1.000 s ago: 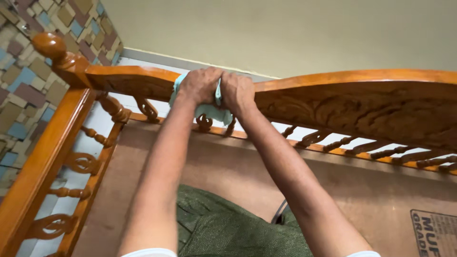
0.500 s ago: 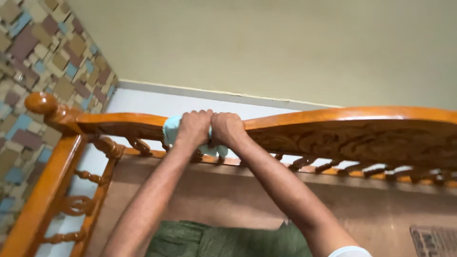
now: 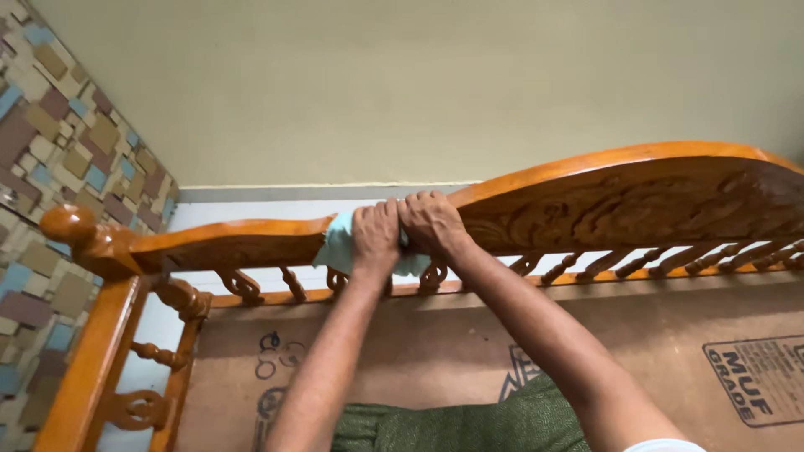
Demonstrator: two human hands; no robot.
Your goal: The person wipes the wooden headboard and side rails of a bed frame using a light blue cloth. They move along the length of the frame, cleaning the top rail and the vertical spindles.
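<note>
- Left hand [image 3: 374, 237] is clenched over a pale blue-green cloth [image 3: 339, 244], pressing it against the top rail [image 3: 586, 172] of a carved wooden frame.
- Right hand [image 3: 431, 222] is also clenched, fingers curled over the rail's top edge, touching the left hand and the cloth's right end.
- The cloth lies draped on the rail, at the dip where its low left stretch rises into the arched, carved panel; a fold shows left of the left hand and a corner hangs below both hands.
- No container shows in view.
- A brown board [image 3: 435, 343] fills the frame's bed below the rail. A dark rectangular printed label [image 3: 754, 377] sits near its right edge, slanted; a dark ring stamp [image 3: 272, 360] lies towards the left, and part of a blue-grey mark [image 3: 519, 372] peeks out beside the right forearm.
- Green patterned fabric [image 3: 469, 423] covers the board's near middle, between the forearms.
- Short turned spindles [image 3: 603, 264] run in a row under the rail, with white wall visible between them.
- A round knob [image 3: 67, 224] caps the corner post on the left; the side rail [image 3: 84, 377] runs down from it, with scrolled spindles inside.
- Behind stands a plain beige wall [image 3: 419, 75]; a wall of patchwork tiles [image 3: 50, 159] in brown, tan and blue is on the left.
- Both forearms cross the board and hide its middle.
</note>
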